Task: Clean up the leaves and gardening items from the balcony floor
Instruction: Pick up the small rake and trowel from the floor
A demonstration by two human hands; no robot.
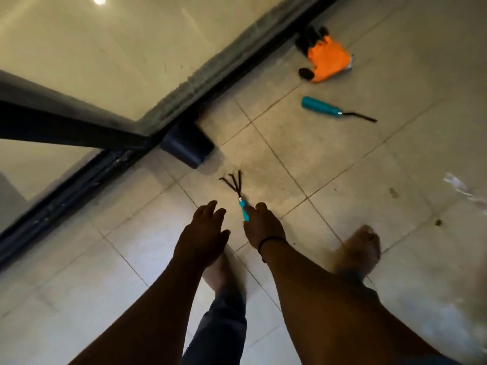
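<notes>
My right hand [263, 225] grips the teal handle of a small hand rake [238, 192], its dark prongs pointing away from me above the tiled floor. My left hand [204, 233] hovers just left of it with fingers spread and holds nothing. A second teal-handled tool [322, 108] with a thin dark metal end lies on the tiles farther ahead to the right. Beyond it, an orange and black gardening glove [326, 60] lies near the door track.
A dark plastic pot [188, 147] lies on its side against the black sliding-door track [210, 83], which runs diagonally across the view. My bare feet [362, 248] stand on the tiles. Small bits of debris [438, 222] dot the floor at right, near a wet patch [458, 185].
</notes>
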